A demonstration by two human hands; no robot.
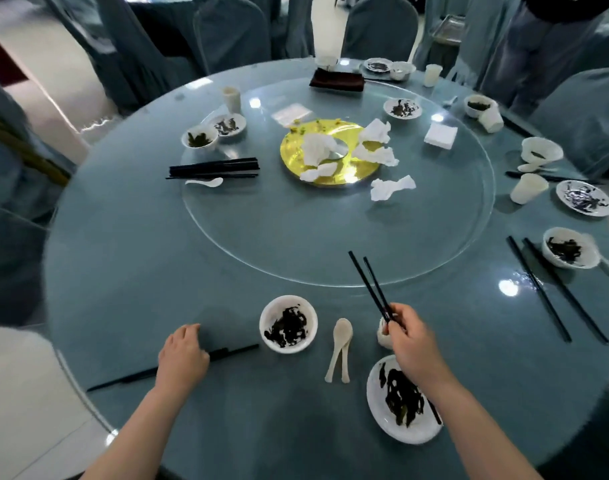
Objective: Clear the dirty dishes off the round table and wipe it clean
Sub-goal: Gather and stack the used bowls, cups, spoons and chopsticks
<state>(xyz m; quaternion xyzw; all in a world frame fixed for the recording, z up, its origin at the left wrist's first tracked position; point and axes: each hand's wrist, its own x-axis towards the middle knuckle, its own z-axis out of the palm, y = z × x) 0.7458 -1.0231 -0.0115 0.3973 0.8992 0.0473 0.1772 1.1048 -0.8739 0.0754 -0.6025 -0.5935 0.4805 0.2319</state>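
Head view, the only one I have: my right hand (pixel 412 336) pinches a pair of black chopsticks (pixel 369 285), tips raised and pointing away toward the glass turntable (pixel 331 278). Just under that hand sits a small white cup (pixel 382 336), partly hidden. My left hand (pixel 182 355) lies curled over a second pair of chopsticks (pixel 233 351) flat on the table (pixel 130 271); I cannot tell whether it grips them or only rests on them.

Clearing has barely begun, as I judge it. Near me a bowl (pixel 288 323) with dark leftovers stands between the hands, two white spoons (pixel 341 348) lie just beside it, and a plate (pixel 400 400) of the same dark scraps sits under my right forearm. Around the rim more bowls, plates and cups remain, among them a soiled bowl (pixel 568 249) at right with chopsticks beside it. On the turntable I see a bundle of chopsticks (pixel 213 168) with a spoon touching it, crumpled napkins (pixel 377 147) on and around the gold centre disc (pixel 331 154), and a folded napkin stack (pixel 441 135).

Nothing is stacked yet, and I see no cloth to hand, so all the wiping is left. Glossy blue-grey top, round, with light glare; crumbs or stains are too small to make out.
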